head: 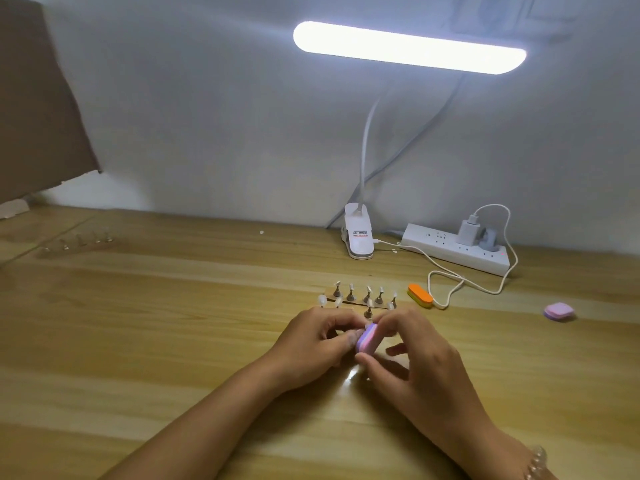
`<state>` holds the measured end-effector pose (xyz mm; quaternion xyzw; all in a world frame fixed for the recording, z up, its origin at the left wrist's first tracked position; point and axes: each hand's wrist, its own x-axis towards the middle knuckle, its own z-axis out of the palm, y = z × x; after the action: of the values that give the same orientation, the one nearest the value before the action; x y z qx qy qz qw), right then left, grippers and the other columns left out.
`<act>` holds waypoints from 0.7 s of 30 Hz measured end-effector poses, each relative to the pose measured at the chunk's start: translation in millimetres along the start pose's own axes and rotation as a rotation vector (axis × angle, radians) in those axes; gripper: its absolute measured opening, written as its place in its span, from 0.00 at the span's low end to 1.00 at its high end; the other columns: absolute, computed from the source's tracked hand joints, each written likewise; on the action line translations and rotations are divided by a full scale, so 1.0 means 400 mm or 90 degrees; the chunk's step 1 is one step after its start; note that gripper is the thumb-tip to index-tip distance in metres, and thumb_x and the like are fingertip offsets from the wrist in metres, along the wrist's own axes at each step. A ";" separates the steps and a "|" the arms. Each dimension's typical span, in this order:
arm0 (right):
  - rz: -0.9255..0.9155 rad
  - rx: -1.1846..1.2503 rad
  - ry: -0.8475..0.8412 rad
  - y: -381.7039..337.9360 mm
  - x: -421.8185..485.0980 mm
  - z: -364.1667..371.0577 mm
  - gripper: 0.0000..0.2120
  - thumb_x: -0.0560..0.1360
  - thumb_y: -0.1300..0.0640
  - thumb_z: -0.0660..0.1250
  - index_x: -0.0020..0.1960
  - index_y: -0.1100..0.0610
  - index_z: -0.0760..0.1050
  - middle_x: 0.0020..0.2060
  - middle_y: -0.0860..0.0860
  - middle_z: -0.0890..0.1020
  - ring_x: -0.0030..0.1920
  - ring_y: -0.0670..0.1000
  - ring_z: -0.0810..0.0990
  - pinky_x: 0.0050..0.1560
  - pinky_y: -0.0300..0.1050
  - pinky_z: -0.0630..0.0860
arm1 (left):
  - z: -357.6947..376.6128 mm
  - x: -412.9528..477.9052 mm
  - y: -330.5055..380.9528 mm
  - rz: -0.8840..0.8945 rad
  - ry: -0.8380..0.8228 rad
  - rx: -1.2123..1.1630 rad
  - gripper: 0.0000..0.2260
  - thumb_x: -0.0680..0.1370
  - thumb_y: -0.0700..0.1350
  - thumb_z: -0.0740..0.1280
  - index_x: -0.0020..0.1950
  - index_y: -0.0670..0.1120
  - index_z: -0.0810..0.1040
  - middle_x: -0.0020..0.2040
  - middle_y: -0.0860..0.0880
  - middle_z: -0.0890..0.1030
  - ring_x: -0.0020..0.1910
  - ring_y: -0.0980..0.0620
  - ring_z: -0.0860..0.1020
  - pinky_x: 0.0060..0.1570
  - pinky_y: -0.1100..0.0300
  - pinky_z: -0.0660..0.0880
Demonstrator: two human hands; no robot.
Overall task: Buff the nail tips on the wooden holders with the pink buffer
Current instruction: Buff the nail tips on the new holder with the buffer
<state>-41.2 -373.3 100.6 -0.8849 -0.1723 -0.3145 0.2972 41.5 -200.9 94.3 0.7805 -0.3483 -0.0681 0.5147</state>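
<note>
The right hand [415, 358] pinches the pink buffer [366, 338] between thumb and fingertips. It is a small rounded block with pink and lilac layers, held just above the table [173, 341] in front of the person. The left hand [318, 337] meets it from the other side. Its fingers are curled inward and the thumb tip is against the buffer's edge. Whether they grip a nail tip or anything else is hidden, so I cannot tell. A beaded bracelet [537, 460] circles the right wrist.

Just beyond the knuckles stands a row of nail tips on small cone-shaped holders [360, 296], set on a thin wooden strip. A second, fainter row of holders [79, 240] sits well apart at the far left. Just right of the near row lies an orange buffer [420, 295], and farther right a flat lilac block [558, 311].

Near the wall, the white lamp clip [358, 233] rests on the table and bears a small printed label, too small to read. Its neck rises to the lit lamp bar [408, 46]. Beside it is a white power strip [457, 252] with a small red light showing at its right end. A white charger [469, 230] is plugged into the strip. A white cable [450, 282] loops across the wood from it. Brown cardboard [34, 98] leans at the upper left.
</note>
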 end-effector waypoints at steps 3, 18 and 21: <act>0.044 0.025 0.047 0.004 0.006 -0.003 0.15 0.68 0.59 0.78 0.47 0.51 0.73 0.46 0.40 0.78 0.48 0.42 0.79 0.43 0.36 0.78 | 0.001 0.002 0.001 0.001 0.001 -0.005 0.10 0.80 0.39 0.65 0.52 0.48 0.85 0.38 0.59 0.81 0.32 0.58 0.74 0.34 0.61 0.71; 0.012 0.054 0.023 -0.001 0.006 0.003 0.09 0.72 0.55 0.74 0.49 0.53 0.77 0.46 0.44 0.80 0.47 0.44 0.80 0.43 0.38 0.79 | 0.002 -0.001 0.008 -0.007 -0.003 0.032 0.10 0.78 0.42 0.66 0.52 0.52 0.85 0.36 0.61 0.80 0.30 0.58 0.72 0.34 0.63 0.69; 0.115 0.075 0.057 0.018 0.011 -0.002 0.09 0.71 0.59 0.75 0.48 0.53 0.76 0.45 0.45 0.80 0.46 0.45 0.81 0.41 0.43 0.81 | 0.004 0.000 0.006 -0.009 0.004 0.020 0.08 0.80 0.43 0.66 0.53 0.50 0.85 0.38 0.55 0.82 0.31 0.54 0.74 0.33 0.60 0.72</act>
<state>-34.8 -378.7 100.8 -0.8631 -0.0964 -0.3147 0.3831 39.7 -202.7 95.5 0.7911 -0.3425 -0.0639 0.5028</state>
